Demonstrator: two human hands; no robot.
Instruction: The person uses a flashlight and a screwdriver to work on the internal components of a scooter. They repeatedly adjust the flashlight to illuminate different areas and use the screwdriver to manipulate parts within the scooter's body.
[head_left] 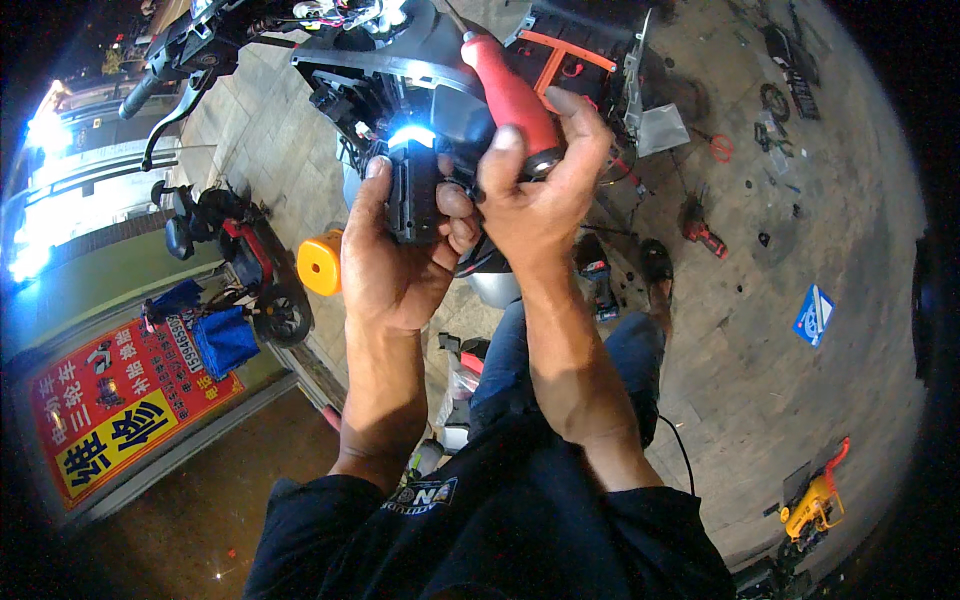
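My left hand (400, 250) is closed round a small black box-shaped device (413, 195), held upright in front of the scooter. A bright white glow (411, 135) shows at the device's top end; I cannot tell whether it is the device's own lamp. Close beside it, my right hand (540, 185) grips a screwdriver by its red handle (508, 90), tilted with the shaft (456, 20) pointing up and away. Beyond both hands is the scooter's dark body (460, 115), opened up with wiring showing. Its handlebar with a brake lever (185, 115) reaches out to the left.
A yellow stool (320, 263) stands left of my forearm. By my feet lies a cordless tool (600, 290). Farther right on the floor are red-handled scissors (720, 148), a red tool (706, 236), a blue-and-white packet (813, 315) and a yellow tool (812, 510). Another scooter (245, 250) is parked left.
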